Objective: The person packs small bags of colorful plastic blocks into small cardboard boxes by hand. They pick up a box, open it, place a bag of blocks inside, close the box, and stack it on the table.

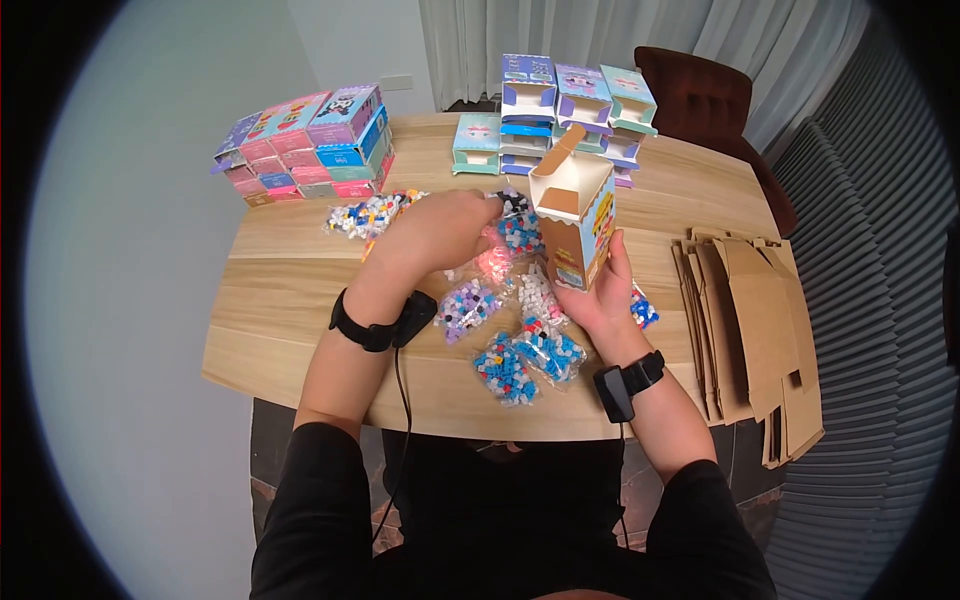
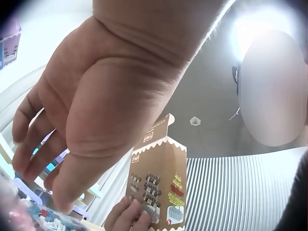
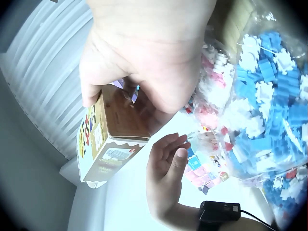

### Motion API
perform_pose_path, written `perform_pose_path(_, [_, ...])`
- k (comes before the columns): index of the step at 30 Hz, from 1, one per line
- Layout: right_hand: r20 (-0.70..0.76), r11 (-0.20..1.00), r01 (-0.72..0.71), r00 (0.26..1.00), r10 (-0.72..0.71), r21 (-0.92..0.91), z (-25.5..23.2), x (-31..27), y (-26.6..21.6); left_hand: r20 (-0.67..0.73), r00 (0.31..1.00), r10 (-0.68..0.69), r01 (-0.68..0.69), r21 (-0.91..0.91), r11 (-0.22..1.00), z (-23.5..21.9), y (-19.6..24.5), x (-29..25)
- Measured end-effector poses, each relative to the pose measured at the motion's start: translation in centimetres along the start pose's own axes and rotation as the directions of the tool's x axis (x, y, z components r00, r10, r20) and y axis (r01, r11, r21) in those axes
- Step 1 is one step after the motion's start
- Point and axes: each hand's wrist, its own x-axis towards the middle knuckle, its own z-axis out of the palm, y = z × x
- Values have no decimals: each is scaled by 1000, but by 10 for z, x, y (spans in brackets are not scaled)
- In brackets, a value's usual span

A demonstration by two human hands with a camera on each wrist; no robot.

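My right hand (image 1: pixel 606 296) grips a small brown cardboard box (image 1: pixel 568 248) by its lower part, tilted above the table, with its top flap up and the opening facing me. Printed brick pictures cover the side of this box (image 2: pixel 159 185) in the left wrist view. My left hand (image 1: pixel 440 230) reaches over the clear bags of toy bricks, its fingers loosely bent with nothing between them. Its fingertips are near a bag of black and white bricks (image 1: pixel 513 203). Around it lie a blue brick bag (image 1: pixel 520 236), a pink brick bag (image 1: pixel 493 258) and a purple brick bag (image 1: pixel 470 308).
Closed boxes (image 1: pixel 300 150) are stacked at the back left of the wooden table (image 1: pixel 280 320). Open boxes (image 1: pixel 528 100) stand piled at the back. Flattened brown cardboard (image 1: pixel 760 330) leans over the right edge. Blue brick bags (image 1: pixel 505 370) lie near the front.
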Motion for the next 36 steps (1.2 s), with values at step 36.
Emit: perform_pose_path(36, [-50, 991, -120, 992, 117, -62, 5, -2, 8, -380, 912, 153, -221, -144, 964, 4, 3, 9])
